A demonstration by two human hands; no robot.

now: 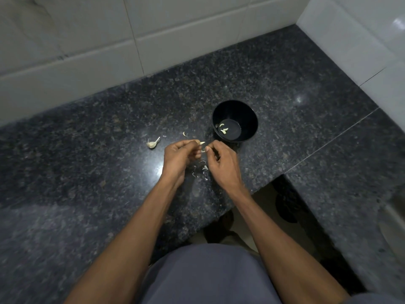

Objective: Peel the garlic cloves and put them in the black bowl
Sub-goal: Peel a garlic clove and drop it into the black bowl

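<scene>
My left hand (180, 155) pinches a small pale garlic clove (202, 143) between thumb and fingertips just above the counter. My right hand (221, 162) is right beside it, fingers curled, pinching at a bit of skin (203, 150) by the clove. The black bowl (248, 115) stands just beyond my right hand and holds several peeled cloves (223, 129). A remnant of the garlic bulb with its stem (152, 143) lies to the left on the counter. One loose clove (185, 134) lies between the bulb and the bowl.
Bits of papery skin (200, 170) are scattered on the dark granite counter (87, 150) under my hands. A tiled wall (109, 40) runs along the back and right. The counter edge steps back at the right front, with floor below.
</scene>
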